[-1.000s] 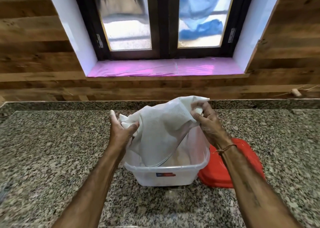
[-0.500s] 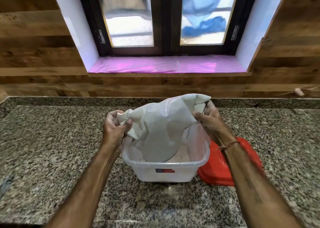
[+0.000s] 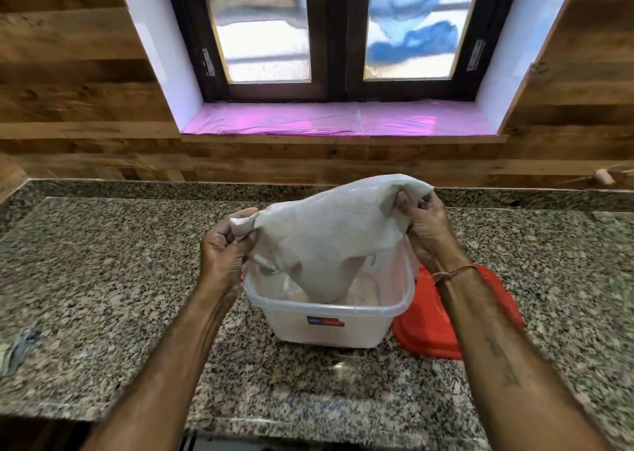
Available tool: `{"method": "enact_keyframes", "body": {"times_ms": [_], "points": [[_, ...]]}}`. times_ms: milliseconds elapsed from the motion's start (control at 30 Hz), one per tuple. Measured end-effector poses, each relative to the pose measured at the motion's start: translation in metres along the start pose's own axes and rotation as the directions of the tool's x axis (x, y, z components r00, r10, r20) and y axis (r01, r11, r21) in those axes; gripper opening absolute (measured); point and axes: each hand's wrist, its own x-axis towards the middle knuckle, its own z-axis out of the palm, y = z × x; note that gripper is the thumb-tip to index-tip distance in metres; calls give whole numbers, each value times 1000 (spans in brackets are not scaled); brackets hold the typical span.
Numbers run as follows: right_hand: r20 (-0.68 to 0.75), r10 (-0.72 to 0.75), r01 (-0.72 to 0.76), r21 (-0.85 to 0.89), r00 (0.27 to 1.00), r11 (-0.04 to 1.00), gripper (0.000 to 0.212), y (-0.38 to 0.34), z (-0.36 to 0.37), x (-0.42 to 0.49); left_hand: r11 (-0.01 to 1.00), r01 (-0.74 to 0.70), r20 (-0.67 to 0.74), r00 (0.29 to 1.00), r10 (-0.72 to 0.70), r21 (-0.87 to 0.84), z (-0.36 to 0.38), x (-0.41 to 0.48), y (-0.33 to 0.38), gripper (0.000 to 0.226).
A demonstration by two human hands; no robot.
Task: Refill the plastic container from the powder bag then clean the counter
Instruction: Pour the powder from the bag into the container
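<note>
Both hands are gripping the powder bag (image 3: 329, 241) by its two upper corners: the left hand (image 3: 224, 256) is closing in a fist around the lower corner, and the right hand (image 3: 423, 225) is pinching the higher corner between thumb and fingers. Between them the bag is hanging upside down, with its lower end reaching inside the plastic container (image 3: 329, 316), where pale powder is lying on the bottom. The container is standing on the granite surface (image 3: 103, 272), and a red lid (image 3: 432, 327) is lying just beside it, on the right. The bag is looking like thin woven plastic, soft and limp, so it is probably bending wherever it is not supported. It seems nearly empty now, therefore light, but the weave may be slippery when dusted with powder. I am judging the corners as the best place to hold, because there the material is bunching into a firm knot. The container is looking stiff yet light, so a strong shake could push it along the surface. A grey cloth (image 3: 19, 347) is waiting at the far left edge.
</note>
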Motion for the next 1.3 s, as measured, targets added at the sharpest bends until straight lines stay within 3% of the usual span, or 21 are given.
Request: {"method": "enact_keyframes", "body": {"times_ms": [167, 300, 433, 533, 667, 800, 967, 1033, 1133, 1233, 1300], "points": [[33, -50, 52, -52, 998, 997, 47, -9, 0, -5, 1000, -2, -17, 1000, 2, 9, 3, -3, 8, 38], [145, -135, 176, -330, 980, 927, 26, -25, -11, -5, 985, -116, 34, 993, 113, 129, 5, -5, 19, 32], [213, -116, 221, -580, 970, 784, 30, -51, -14, -4, 949, -178, 63, 984, 167, 261, 11, -4, 35, 24], [245, -105, 253, -719, 964, 647, 18, -61, -14, 1, 918, -191, 52, 981, 185, 347, 17, -2, 44, 19], [226, -211, 295, -867, 951, 402, 12, -63, -7, 5, 911, -214, 57, 977, 208, 354, 25, -2, 55, 23], [311, -207, 362, -883, 928, 298, 11, -67, 4, 1, 917, -186, 60, 983, 176, 352, 24, -1, 56, 24], [376, -242, 411, -904, 895, 117, 20, -76, 22, -8, 908, -34, 42, 999, 19, 417, 13, -2, 50, 31], [392, -256, 420, -905, 884, 64, 20, -73, 32, -9, 817, -92, 44, 996, 81, 569, 17, -4, 54, 41], [399, -236, 425, -903, 886, 67, 18, -68, 47, -9, 548, -333, 231, 941, 248, 767, 44, -12, 59, 42], [397, -222, 426, -899, 891, 101, 20, -71, 62, -9, 396, -432, 381, 902, 203, 811, 83, -11, 53, 47], [406, -208, 434, -894, 890, 111, 19, -77, 70, -10, 331, -453, 396, 890, 226, 828, 102, -7, 48, 41]]}}
